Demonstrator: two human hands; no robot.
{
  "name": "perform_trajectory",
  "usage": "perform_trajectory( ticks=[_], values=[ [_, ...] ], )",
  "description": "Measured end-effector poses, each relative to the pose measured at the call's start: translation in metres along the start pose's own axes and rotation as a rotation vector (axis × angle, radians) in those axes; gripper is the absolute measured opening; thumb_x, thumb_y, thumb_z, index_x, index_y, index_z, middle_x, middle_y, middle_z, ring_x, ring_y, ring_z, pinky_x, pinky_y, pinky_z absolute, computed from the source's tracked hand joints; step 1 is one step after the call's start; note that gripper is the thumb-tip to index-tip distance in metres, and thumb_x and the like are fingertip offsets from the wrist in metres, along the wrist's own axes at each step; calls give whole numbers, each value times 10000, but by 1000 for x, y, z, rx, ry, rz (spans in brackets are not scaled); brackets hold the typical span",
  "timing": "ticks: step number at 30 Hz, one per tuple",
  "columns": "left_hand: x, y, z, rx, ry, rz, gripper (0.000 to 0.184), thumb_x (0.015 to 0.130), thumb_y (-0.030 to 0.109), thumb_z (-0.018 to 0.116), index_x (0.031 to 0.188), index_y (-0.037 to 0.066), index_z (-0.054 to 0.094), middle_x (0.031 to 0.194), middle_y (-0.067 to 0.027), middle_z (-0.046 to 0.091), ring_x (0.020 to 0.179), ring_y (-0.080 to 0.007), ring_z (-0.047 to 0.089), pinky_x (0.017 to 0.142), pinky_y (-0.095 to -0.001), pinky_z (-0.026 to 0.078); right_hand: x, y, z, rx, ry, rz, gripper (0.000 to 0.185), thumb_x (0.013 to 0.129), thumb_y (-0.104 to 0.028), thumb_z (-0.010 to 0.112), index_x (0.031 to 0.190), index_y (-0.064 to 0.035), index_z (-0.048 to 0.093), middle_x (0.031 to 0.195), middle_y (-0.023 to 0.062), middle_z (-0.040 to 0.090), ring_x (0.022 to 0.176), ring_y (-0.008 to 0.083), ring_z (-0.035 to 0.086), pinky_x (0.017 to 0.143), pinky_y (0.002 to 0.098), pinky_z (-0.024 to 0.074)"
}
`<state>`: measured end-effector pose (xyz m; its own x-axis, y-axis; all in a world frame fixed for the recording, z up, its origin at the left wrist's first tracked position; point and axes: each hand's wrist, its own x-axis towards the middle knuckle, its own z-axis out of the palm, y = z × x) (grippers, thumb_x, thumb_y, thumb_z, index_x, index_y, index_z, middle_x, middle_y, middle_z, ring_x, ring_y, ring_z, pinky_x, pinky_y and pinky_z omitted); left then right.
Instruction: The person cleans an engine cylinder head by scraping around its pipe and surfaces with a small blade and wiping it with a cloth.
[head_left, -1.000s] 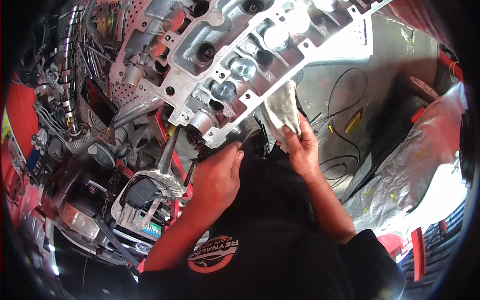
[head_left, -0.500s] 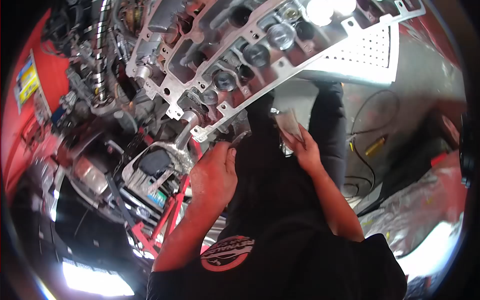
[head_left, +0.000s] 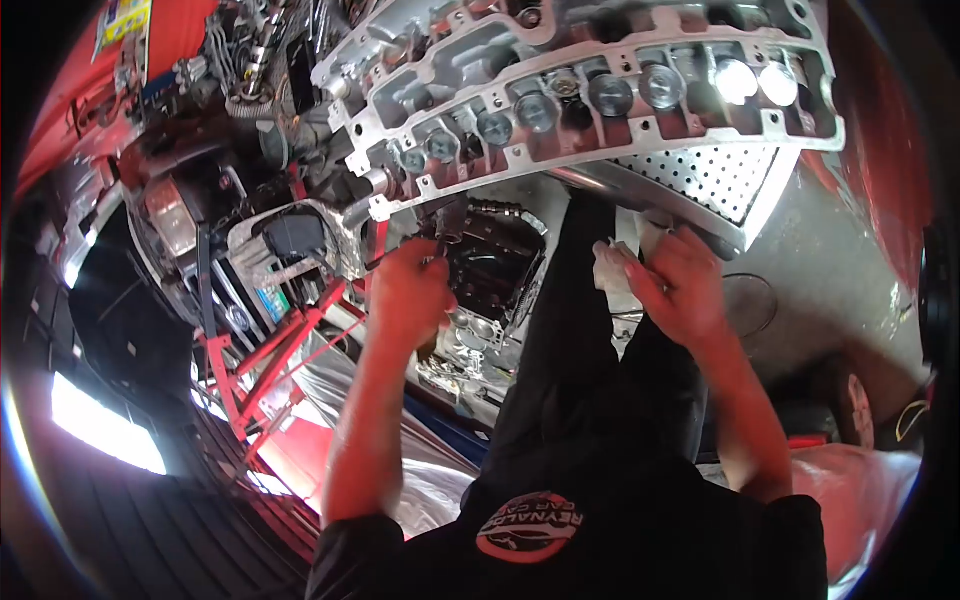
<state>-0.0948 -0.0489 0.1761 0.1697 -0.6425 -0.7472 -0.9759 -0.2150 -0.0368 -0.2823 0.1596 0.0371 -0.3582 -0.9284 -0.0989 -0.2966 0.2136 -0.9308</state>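
A large silver engine cylinder head point(head_left: 590, 150) spans the top of the view, its round bores and bolt holes facing me. Below its left end is my left hand point(head_left: 412, 295), its fingers curled closed near a dark metal part point(head_left: 452, 220). What those fingers grip is mostly hidden. My right hand point(head_left: 688, 285), under the right half of the head, pinches a crumpled pale cloth point(head_left: 615, 275). The cloth hangs apart from the metal.
A perforated metal sheet point(head_left: 690, 175) sits beneath the cylinder head at right. Red stand legs point(head_left: 255, 385) rise at left, beside a vehicle headlight point(head_left: 172, 215). Engine parts point(head_left: 495, 265) lie low between the stand and my legs. A cable point(head_left: 768, 290) loops on the floor.
My view has shifted, so the cylinder head looks more level. The right hand has moved rightward and turned with the cloth still in it. The left hand stays closed below the head.
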Motion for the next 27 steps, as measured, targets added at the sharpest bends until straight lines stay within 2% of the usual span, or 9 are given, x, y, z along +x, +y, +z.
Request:
perform_trajectory(
  ticks=[4, 6, 8, 16, 19, 22, 24, 25, 27],
  values=[
    [14, 10, -12, 39, -99, -33, 270, 947, 118, 496, 1106, -50, 637, 598, -133, 647, 469, -193, 645, 459, -331, 505, 65, 23, -3, -270, 73, -345, 259, 779, -131, 747, 637, -72, 538, 645, 73, 504, 634, 284, 511, 566, 405, 405],
    [14, 15, -12, 53, -114, -36, 232, 959, 104, 488, 1051, -53, 631, 578, -142, 628, 448, -200, 628, 440, -331, 488, 77, 41, 2, -265, 175, -361, 268, 757, -167, 763, 620, -83, 549, 651, 44, 526, 630, 249, 521, 586, 381, 445],
    [18, 18, -13, -6, -148, -123, 266, 980, 128, 496, 1122, -53, 628, 566, -119, 591, 376, -186, 526, 400, -327, 428, 79, 39, 2, -273, 163, -352, 273, 759, -167, 763, 621, -88, 541, 652, 37, 527, 642, 244, 541, 583, 369, 447],
    [16, 23, -3, 36, -117, -124, 288, 971, 116, 457, 1122, -58, 628, 554, -120, 576, 390, -188, 540, 400, -331, 422, 76, 48, 1, -187, 183, -313, 283, 775, -202, 764, 628, -110, 539, 630, 33, 535, 585, 239, 566, 561, 385, 447],
    [12, 25, 11, 24, -113, -129, 248, 946, 115, 446, 936, -47, 633, 567, -144, 611, 428, -228, 607, 445, -369, 476, 76, 49, 0, -174, 186, -322, 282, 783, -215, 753, 630, -112, 540, 625, 35, 537, 586, 243, 574, 568, 388, 458],
    [7, 19, 30, 160, -170, -134, 297, 985, 131, 453, 1114, -52, 649, 536, -106, 582, 393, -183, 563, 398, -332, 439, 78, 47, 0, -165, 214, -348, 282, 789, -216, 745, 628, -110, 539, 632, 38, 544, 595, 252, 582, 573, 391, 465],
    [3, 15, 39, 212, 68, -15, 230, 924, 128, 481, 992, -5, 657, 637, -200, 646, 535, -292, 677, 555, -405, 548, 81, 51, -1, -174, 240, -358, 283, 792, -216, 740, 626, -109, 538, 637, 41, 549, 599, 257, 585, 575, 392, 469],
    [5, 17, 36, 200, 80, -40, 223, 899, 128, 510, 1004, 1, 660, 716, -239, 664, 664, -356, 702, 636, -444, 558, 80, 52, -1, -178, 228, -358, 280, 793, -218, 739, 627, -108, 543, 645, 44, 556, 603, 263, 588, 574, 393, 471],
    [21, -10, 34, 258, 145, -5, 220, 887, 125, 512, 987, -5, 660, 755, -252, 668, 723, -387, 697, 671, -466, 552, 74, 51, 2, -170, 203, -351, 276, 795, -219, 738, 629, -107, 548, 652, 48, 563, 607, 268, 591, 573, 394, 473]
  ],
)
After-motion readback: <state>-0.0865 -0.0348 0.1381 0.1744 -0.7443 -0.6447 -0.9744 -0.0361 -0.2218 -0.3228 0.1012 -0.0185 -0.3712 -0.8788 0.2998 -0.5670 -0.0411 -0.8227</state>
